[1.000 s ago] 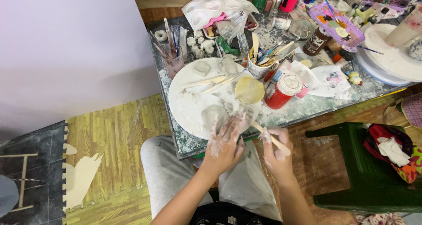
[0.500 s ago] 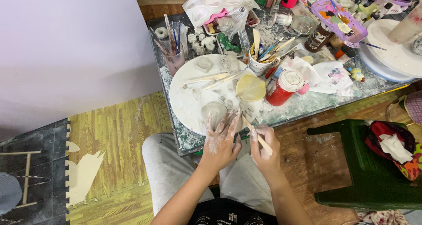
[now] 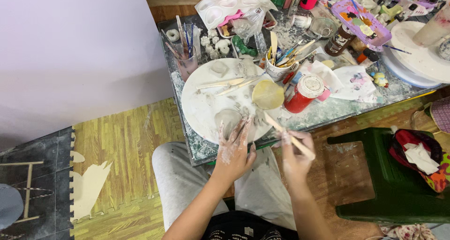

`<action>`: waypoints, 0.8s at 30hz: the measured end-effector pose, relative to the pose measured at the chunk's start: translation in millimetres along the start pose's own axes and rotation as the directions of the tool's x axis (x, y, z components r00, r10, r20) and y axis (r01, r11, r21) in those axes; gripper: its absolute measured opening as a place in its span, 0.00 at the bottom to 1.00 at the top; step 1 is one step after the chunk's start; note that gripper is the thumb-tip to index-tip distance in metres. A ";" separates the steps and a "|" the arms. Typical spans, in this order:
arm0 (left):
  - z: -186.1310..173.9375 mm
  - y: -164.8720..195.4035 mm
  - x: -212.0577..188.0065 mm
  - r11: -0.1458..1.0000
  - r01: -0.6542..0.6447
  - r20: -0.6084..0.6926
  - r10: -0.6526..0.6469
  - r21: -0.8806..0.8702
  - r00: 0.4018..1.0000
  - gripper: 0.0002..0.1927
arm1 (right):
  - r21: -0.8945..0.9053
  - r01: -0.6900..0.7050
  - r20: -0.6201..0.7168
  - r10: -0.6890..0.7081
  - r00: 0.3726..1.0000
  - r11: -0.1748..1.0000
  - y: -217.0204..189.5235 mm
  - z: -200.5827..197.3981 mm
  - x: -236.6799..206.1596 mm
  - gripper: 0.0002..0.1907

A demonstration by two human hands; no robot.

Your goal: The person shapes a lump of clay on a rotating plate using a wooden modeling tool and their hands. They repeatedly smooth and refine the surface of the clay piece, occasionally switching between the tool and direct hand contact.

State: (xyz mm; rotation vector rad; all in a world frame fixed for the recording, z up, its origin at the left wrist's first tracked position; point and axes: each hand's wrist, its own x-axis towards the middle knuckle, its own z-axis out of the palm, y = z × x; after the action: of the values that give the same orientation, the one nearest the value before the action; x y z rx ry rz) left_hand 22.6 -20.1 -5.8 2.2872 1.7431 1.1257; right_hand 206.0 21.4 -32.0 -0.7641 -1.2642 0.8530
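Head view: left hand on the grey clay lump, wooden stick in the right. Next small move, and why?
Probably bring the tip of the thin wooden modelling stick down to the grey clay lump. The clay-smeared left hand has its fingers spread on the lump on the round white board, seemingly steadying it, while the right hand grips the stick with its tip off the clay, beside it.

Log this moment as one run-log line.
left hand: fingers on clay lump | right hand: holds wooden stick | surface: round white board
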 end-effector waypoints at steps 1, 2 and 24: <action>-1.9 -1.9 -0.1 1.000 -0.005 0.031 0.004 0.023 1.000 0.38 | 0.020 -0.049 -0.036 0.050 0.998 0.999 0.0 -5.0 3.4 0.08; -3.9 -3.9 -0.2 0.999 -0.009 0.064 0.006 0.045 0.998 0.38 | 0.040 -0.100 -0.070 0.102 0.992 0.994 -0.7 -10.7 6.7 0.08; -18.5 -5.2 3.5 0.998 0.000 0.034 0.002 -0.059 0.999 0.37 | 0.146 -0.250 0.008 0.251 0.968 0.957 -10.9 -20.7 31.1 0.13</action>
State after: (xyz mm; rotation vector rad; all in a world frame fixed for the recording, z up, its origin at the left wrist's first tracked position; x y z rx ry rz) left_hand 8.2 -22.2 7.2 2.2597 1.6735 1.1163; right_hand 230.6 42.8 -10.7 -0.8206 -1.0960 1.1330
